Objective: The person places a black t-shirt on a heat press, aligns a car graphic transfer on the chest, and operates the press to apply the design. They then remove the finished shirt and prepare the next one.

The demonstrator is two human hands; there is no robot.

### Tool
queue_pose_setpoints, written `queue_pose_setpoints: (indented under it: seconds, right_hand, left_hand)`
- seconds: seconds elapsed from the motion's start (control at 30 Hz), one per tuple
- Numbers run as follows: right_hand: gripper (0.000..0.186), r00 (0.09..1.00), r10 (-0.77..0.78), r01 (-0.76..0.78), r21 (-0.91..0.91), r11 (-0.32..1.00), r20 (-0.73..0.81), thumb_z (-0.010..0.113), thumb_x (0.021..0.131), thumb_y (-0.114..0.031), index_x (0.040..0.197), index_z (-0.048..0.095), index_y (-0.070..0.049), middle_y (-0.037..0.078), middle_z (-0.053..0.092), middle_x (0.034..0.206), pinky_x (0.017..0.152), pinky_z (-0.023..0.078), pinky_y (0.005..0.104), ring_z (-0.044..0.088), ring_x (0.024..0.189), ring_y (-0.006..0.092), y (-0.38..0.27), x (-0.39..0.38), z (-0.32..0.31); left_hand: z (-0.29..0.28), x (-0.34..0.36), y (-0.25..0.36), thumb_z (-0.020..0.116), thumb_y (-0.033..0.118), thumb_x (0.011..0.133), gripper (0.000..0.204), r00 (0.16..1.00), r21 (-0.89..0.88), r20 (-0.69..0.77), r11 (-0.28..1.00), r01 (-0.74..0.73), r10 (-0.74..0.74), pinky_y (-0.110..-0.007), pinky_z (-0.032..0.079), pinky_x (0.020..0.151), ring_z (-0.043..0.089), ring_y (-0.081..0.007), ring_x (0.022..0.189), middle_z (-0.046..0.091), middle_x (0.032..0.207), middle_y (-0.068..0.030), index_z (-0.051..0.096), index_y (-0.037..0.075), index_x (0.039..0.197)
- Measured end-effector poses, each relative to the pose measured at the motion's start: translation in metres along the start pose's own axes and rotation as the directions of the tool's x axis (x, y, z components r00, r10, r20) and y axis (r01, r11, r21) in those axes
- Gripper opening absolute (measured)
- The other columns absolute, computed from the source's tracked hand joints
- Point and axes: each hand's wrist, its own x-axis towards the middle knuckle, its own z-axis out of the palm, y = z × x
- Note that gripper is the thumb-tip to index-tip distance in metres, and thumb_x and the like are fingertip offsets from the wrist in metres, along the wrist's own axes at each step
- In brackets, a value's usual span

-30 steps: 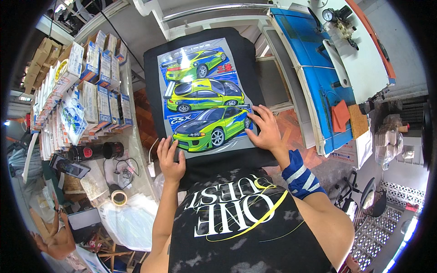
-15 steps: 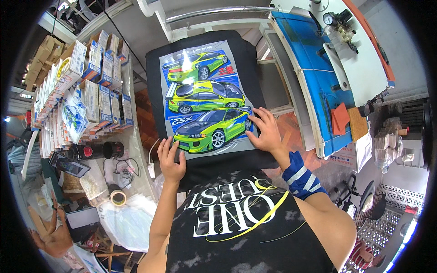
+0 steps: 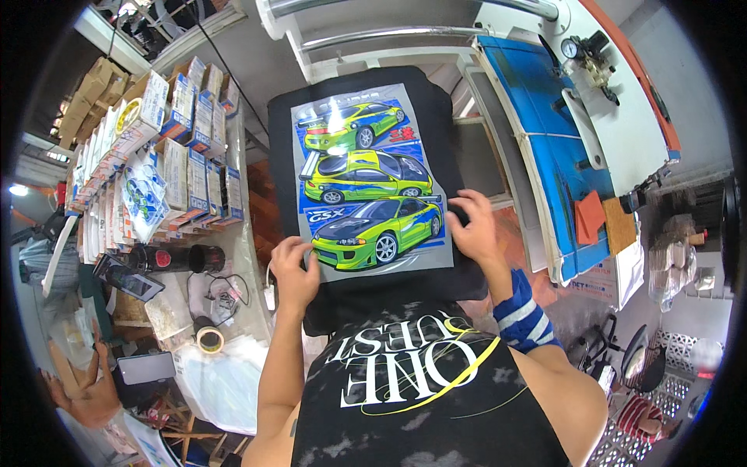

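A grey-backed transfer sheet printed with three green and blue cars point(image 3: 372, 233) lies on black fabric point(image 3: 280, 140) on the platen in front of me. My left hand point(image 3: 296, 265) is at the sheet's lower-left edge, fingers loosely bent and apart, the tips near or on the fabric; whether they touch is unclear. My right hand point(image 3: 476, 226) hovers just beside the sheet's right edge, thumb and fingers spread and bent, holding nothing visible. A blue and white striped wrap point(image 3: 521, 315) is on my right forearm.
A press with a blue padded board point(image 3: 545, 140) and gauge point(image 3: 571, 49) stands at right. At left, a bench point(image 3: 247, 187) holds stacked boxes point(image 3: 202, 117), a phone point(image 3: 127, 278) and tape roll point(image 3: 210, 340). Other people appear at lower left point(image 3: 82, 389) and lower right point(image 3: 650, 416).
Both hands have moved slightly outward, away from the sheet's edges; my right fingers have left the print. The view has shifted, so the sheet and bench appear lower and further right.
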Motion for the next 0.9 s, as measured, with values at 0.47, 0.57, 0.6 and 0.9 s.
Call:
queue_pose_setpoints:
  seconds: [0.47, 0.57, 0.6, 0.9]
  right_hand:
    - [0.027, 0.801, 0.559, -0.488, -0.307, 0.817, 0.214, 0.072, 0.091, -0.030, 0.096, 0.080, -0.005, 0.021, 0.076, 0.089, 0.083, 0.057, 0.0466, 0.074, 0.088, 0.0380, 0.011, -0.023, -0.039]
    - [0.028, 0.771, 0.590, -0.515, -0.309, 0.800, 0.242, 0.070, 0.092, -0.031, 0.098, 0.080, -0.005, 0.022, 0.075, 0.091, 0.085, 0.056, 0.0485, 0.073, 0.091, 0.0403, 0.016, -0.022, -0.037]
    - [0.029, 0.758, 0.602, -0.530, -0.299, 0.793, 0.251, 0.070, 0.093, -0.031, 0.099, 0.080, -0.005, 0.023, 0.075, 0.092, 0.085, 0.056, 0.0492, 0.073, 0.092, 0.0413, 0.017, -0.023, -0.036]
    - [0.032, 0.793, 0.573, -0.520, -0.263, 0.813, 0.205, 0.066, 0.097, -0.032, 0.100, 0.079, -0.003, 0.025, 0.074, 0.095, 0.088, 0.054, 0.0514, 0.071, 0.095, 0.0445, 0.008, -0.029, -0.035]
  left_hand:
    - [-0.014, -0.032, -0.037, 0.076, 0.011, 0.089, 0.025, 0.835, -0.044, 0.259, 0.857, 0.513, -0.486, -0.038, 0.057, 0.080, 0.076, -0.0292, 0.086, 0.078, 0.095, -0.0212, 0.076, -0.005, 0.108]
    - [-0.013, -0.034, -0.034, 0.075, 0.010, 0.088, 0.023, 0.853, -0.053, 0.233, 0.870, 0.490, -0.467, -0.041, 0.057, 0.082, 0.076, -0.0342, 0.086, 0.076, 0.095, -0.0239, 0.077, -0.004, 0.106]
    - [-0.013, -0.035, -0.034, 0.075, 0.009, 0.088, 0.022, 0.854, -0.077, 0.229, 0.866, 0.495, -0.467, -0.041, 0.057, 0.082, 0.076, -0.0352, 0.086, 0.076, 0.095, -0.0244, 0.076, -0.005, 0.105]
    - [-0.003, -0.041, -0.030, 0.075, 0.006, 0.089, 0.023, 0.816, -0.239, 0.173, 0.780, 0.579, -0.552, -0.035, 0.057, 0.083, 0.076, -0.0250, 0.089, 0.079, 0.099, -0.0188, 0.075, -0.007, 0.108]
